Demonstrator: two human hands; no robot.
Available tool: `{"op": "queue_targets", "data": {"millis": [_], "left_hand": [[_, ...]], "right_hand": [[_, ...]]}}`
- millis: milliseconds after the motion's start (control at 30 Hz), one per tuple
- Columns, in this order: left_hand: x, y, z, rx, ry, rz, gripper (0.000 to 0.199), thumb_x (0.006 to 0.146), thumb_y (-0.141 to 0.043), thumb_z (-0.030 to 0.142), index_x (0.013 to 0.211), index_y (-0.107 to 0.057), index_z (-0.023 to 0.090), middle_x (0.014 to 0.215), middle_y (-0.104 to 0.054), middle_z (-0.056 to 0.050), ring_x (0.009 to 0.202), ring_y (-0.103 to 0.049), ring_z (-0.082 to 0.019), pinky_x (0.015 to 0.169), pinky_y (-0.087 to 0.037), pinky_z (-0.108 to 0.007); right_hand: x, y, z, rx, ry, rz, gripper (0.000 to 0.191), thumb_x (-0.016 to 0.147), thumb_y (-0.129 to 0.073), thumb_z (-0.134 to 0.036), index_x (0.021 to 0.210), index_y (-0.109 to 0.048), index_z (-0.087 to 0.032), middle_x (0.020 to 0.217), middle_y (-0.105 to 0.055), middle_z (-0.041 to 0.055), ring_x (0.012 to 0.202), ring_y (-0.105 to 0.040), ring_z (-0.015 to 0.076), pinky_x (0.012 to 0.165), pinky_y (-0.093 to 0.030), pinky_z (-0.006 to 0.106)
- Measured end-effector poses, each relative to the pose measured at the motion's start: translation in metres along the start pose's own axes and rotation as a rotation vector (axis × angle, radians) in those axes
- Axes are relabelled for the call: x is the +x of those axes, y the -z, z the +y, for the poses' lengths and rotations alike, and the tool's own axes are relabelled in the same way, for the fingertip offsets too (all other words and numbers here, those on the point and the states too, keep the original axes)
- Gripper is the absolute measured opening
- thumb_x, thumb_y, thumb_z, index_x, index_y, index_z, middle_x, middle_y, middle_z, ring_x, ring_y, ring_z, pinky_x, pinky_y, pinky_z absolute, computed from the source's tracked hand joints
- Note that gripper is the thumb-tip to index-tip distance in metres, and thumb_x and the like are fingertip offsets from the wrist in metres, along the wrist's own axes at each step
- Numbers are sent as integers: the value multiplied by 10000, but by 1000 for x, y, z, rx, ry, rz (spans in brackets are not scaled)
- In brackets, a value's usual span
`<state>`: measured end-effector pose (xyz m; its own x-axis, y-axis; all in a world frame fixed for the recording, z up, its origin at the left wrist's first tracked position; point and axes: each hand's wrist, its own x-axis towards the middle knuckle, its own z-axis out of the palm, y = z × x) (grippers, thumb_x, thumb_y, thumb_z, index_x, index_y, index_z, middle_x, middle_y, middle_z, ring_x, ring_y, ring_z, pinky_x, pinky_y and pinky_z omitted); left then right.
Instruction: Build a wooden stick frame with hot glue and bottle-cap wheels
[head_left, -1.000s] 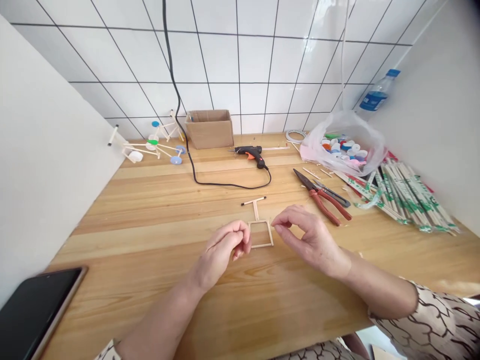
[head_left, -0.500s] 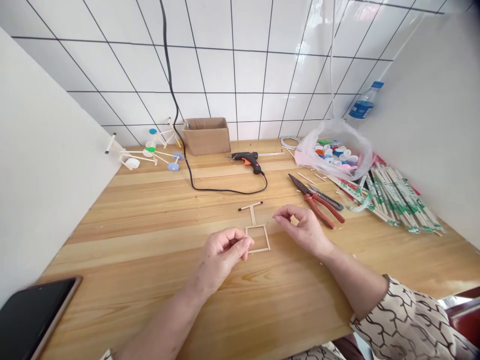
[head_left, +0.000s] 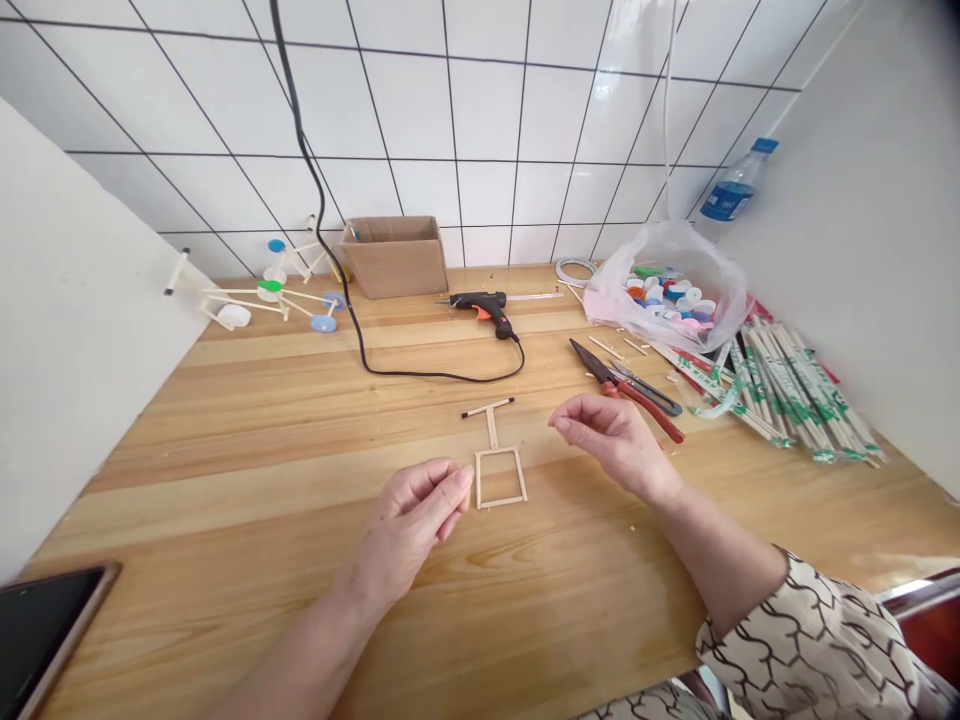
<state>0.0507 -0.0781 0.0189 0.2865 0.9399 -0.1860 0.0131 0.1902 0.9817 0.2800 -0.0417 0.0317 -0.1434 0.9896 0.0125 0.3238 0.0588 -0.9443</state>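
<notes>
A small frame of thin wooden sticks (head_left: pixel 520 475) lies flat on the wooden table (head_left: pixel 300 440). It is a square with a T-shaped piece at its far side, and the crossbar has black tips. Just left of the square, my left hand (head_left: pixel 420 520) is closed, thumb against the fingers; anything between them is too small to make out. To the right of the frame, my right hand (head_left: pixel 611 445) hovers in a pinch, and I cannot see what it holds, if anything. Behind it lie red-handled pliers (head_left: pixel 600 370), partly covered by the hand, and thread snips (head_left: pixel 651 392).
A black glue gun (head_left: pixel 487 305) with its cord lies behind the frame. A cardboard box (head_left: pixel 397 265), stick models with bottle-cap wheels (head_left: pixel 270 287), a bag of caps (head_left: pixel 626 318), wrapped chopsticks (head_left: pixel 802 390), a water bottle (head_left: pixel 731 195) and a phone (head_left: pixel 49 630) surround the work area.
My left hand has drawn left, off the square's edge, so the whole square shows. My right hand sits slightly farther from the frame. The camera view has shifted a little.
</notes>
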Motion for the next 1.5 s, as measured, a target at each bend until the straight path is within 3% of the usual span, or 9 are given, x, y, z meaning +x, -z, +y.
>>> {"op": "queue_targets", "data": {"millis": [167, 367, 833, 1000, 1167, 1300, 1500], "left_hand": [[0, -2, 1, -65, 71, -90, 273, 790, -612, 394, 648, -583, 163, 498, -480, 50, 457, -326, -66, 442, -236, -197], [1, -1, 3, -109, 97, -141, 216, 743, -667, 355, 682, -613, 155, 530, -556, 23, 479, -409, -79, 466, -310, -200], [-1, 1, 0, -17, 86, -173, 163, 796, -615, 285, 692, -571, 168, 597, -558, 28, 542, -415, -89, 525, -331, -209], [3, 0, 1, -22, 75, -90, 163, 806, -580, 305, 731, -568, 162, 586, -529, 28, 535, -404, -93, 516, -315, -215], [5, 0, 2, -81, 58, 4, 243, 808, -579, 365, 679, -532, 165, 478, -426, 69, 449, -312, -66, 471, -243, -206], [7, 3, 0, -86, 40, 37, 325, 816, -575, 424, 625, -515, 168, 465, -408, 67, 437, -311, -65, 448, -230, -205], [9, 3, -1, -87, 33, 52, 332, 789, -600, 450, 629, -542, 165, 479, -425, 61, 438, -318, -66, 431, -237, -199]], "right_hand": [[1, 0, 1, 68, -50, -32, 220, 759, -623, -377, 742, -629, -158, 626, -558, -19, 576, -462, 108, 556, -368, 238], [-3, -8, -2, 100, -64, -87, 217, 759, -625, -369, 724, -622, -155, 607, -533, -31, 547, -435, 92, 528, -341, 228], [-7, -13, 2, 87, -77, -147, 205, 777, -624, -360, 740, -628, -159, 643, -576, -21, 599, -503, 111, 571, -379, 238], [-8, -12, -2, 61, -56, -142, 206, 769, -622, -363, 728, -634, -161, 632, -589, -15, 594, -518, 116, 560, -393, 241], [-13, 2, -27, -4, 56, -145, 165, 772, -608, -335, 718, -633, -181, 609, -599, -11, 559, -520, 119, 519, -404, 240], [-31, 23, -42, -209, 146, -114, 125, 786, -596, -282, 697, -638, -205, 607, -614, 2, 554, -536, 132, 547, -443, 258], [-72, 53, -4, -487, 79, -195, 102, 806, -605, -278, 744, -644, -208, 711, -656, 38, 646, -601, 172, 607, -494, 292]]}}
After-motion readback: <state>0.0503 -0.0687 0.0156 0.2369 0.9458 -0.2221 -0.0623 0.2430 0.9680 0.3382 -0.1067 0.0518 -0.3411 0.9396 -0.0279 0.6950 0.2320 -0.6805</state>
